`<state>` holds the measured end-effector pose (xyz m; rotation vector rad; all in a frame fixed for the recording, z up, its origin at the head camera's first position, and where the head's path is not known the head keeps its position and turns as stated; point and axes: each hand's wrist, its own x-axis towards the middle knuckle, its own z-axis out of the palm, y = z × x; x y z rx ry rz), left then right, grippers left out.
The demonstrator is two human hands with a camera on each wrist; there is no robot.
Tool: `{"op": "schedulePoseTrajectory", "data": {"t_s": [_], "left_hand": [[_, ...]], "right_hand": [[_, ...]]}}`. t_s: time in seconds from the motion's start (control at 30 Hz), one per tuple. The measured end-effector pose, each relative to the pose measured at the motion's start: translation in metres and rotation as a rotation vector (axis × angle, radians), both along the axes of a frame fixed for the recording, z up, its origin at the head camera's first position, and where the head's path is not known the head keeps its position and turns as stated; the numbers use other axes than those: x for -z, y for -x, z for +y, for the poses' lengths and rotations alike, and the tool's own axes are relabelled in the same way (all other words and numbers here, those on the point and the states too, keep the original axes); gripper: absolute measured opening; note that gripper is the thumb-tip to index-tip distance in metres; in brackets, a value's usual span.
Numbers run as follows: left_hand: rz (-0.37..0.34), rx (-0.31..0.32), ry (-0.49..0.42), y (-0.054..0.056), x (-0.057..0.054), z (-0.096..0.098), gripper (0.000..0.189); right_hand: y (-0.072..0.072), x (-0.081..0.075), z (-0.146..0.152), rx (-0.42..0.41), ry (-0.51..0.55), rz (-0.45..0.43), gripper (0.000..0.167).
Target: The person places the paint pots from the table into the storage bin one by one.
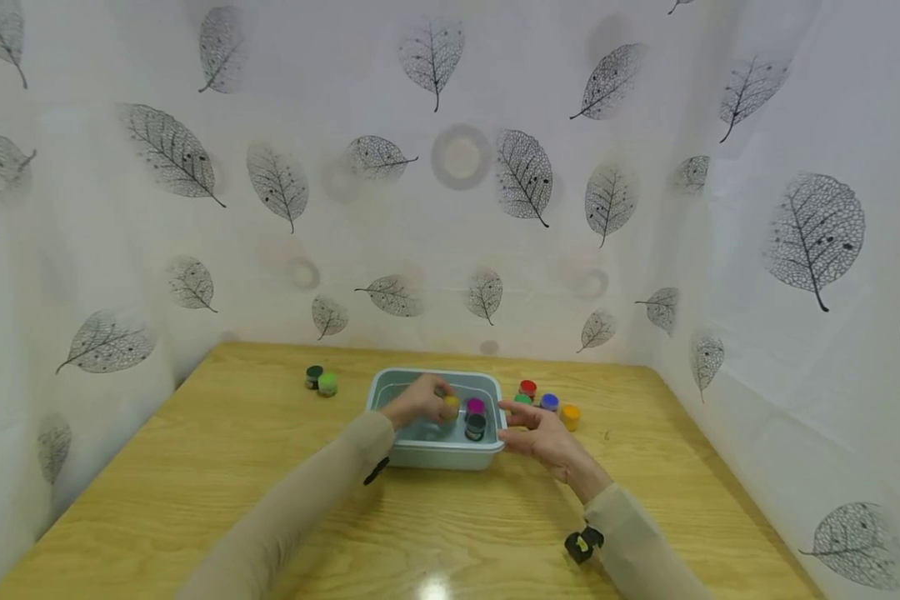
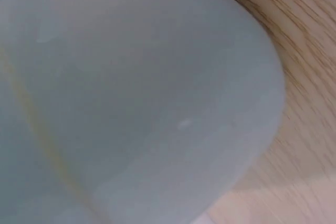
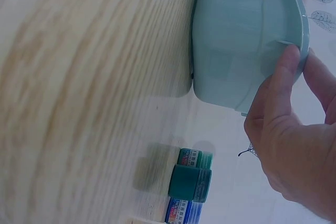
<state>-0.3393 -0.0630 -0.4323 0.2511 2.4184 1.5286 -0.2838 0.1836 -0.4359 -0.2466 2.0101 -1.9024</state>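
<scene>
A pale blue-green plastic basin (image 1: 438,458) stands on the wooden table. My left hand (image 1: 422,398) reaches down into it, fingertips curled at a small yellow-lidded jar (image 1: 451,405); part of a darker thing shows by the fingers. Right of that hand, a magenta-lidded jar (image 1: 476,407) and a black-lidded jar (image 1: 476,427) stand inside the basin. My right hand (image 1: 549,440) holds the basin's right rim between thumb and fingers, seen closely on the basin (image 3: 231,40) in the right wrist view. Only the basin's wall (image 2: 157,87) fills most of the left wrist view.
Beyond my right hand stand jars with red (image 1: 528,388), green (image 1: 522,400), blue (image 1: 549,402) and orange (image 1: 570,416) lids. Left of the basin sit a black-lidded jar (image 1: 314,377) and a light green one (image 1: 327,383). A leaf-patterned curtain (image 1: 390,233) encloses the table.
</scene>
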Motion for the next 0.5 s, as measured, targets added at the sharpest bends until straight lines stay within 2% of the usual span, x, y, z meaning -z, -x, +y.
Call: {"op": "schedulePoseTrajectory", "data": {"t_s": [0.13, 0.37, 0.5], "left_hand": [[0.02, 0.001, 0.011, -0.0019, 0.0015, 0.0008, 0.034], [0.067, 0.022, 0.109, -0.0068, 0.0002, -0.0001, 0.037], [0.06, 0.016, 0.129, -0.0097, 0.0002, 0.0004, 0.038]], "right_hand": [[-0.0009, -0.0011, -0.0009, 0.005, -0.004, -0.008, 0.064], [-0.0018, -0.0018, -0.0014, 0.005, -0.006, -0.01, 0.065], [-0.0017, -0.0005, -0.0011, 0.004, -0.003, -0.002, 0.065]]}}
